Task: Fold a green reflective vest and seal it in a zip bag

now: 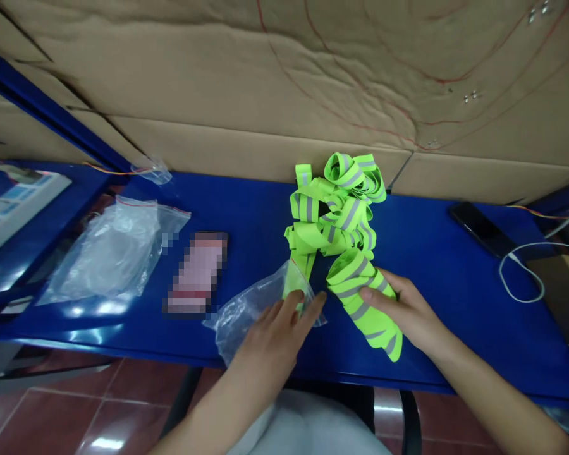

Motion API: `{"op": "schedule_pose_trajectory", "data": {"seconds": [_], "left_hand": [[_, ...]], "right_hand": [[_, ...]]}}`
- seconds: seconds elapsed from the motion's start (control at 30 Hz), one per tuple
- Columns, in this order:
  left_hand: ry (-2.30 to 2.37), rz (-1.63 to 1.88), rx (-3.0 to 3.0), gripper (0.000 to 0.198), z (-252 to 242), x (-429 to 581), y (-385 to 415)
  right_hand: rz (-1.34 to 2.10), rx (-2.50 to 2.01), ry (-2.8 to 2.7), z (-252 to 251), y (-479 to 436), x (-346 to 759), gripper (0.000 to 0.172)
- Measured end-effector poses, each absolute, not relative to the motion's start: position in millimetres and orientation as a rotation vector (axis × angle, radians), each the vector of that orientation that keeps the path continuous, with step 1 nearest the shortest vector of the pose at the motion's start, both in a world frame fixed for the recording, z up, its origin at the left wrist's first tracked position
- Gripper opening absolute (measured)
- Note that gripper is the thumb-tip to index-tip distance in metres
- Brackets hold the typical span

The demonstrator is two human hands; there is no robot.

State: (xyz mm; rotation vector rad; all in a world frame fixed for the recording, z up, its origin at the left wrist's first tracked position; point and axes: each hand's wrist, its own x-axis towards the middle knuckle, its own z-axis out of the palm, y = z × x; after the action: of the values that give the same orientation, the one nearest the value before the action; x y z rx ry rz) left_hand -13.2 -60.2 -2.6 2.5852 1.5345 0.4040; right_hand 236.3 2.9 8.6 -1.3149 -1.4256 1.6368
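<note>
Right hand [403,309] being clamped on folded reflective band [365,297], near table's front edge [408,382]. Left hand [277,328] being laid flat, fingers apart, on clear bag [246,313]. Risk: band end being dragged over edge; tangled pile [336,208] being snagged. Open room being offered rightward; phone [481,229], cable [521,272] beyond.
</note>
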Motion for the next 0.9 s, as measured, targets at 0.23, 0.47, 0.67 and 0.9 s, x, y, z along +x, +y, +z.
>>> {"op": "schedule_pose_trajectory", "data": {"seconds": [0.23, 0.47, 0.67, 0.9], "left_hand": [[1.341, 0.207, 2.721, 0.039, -4.6, -12.4, -50.9], [1.03, 0.795, 2.743, 0.022, -15.7, -9.4, -59.5], [0.987, 0.73, 2.786, 0.018, -41.7, -8.7, -57.0], [0.95, 0.529, 2.875, 0.025, -36.9, -3.2, -53.5]], "right_hand": [[1.817, -1.279, -1.249, -0.6, 4.4, 235.3, 0.049], [2.303, -0.805, -1.19, -2.6, 3.7, 244.3, 0.067], [2.332, -0.781, -1.267, -9.0, 3.4, 245.2, 0.059], [2.193, -0.801, -1.28, -18.2, 14.2, 251.6, 0.053]]}}
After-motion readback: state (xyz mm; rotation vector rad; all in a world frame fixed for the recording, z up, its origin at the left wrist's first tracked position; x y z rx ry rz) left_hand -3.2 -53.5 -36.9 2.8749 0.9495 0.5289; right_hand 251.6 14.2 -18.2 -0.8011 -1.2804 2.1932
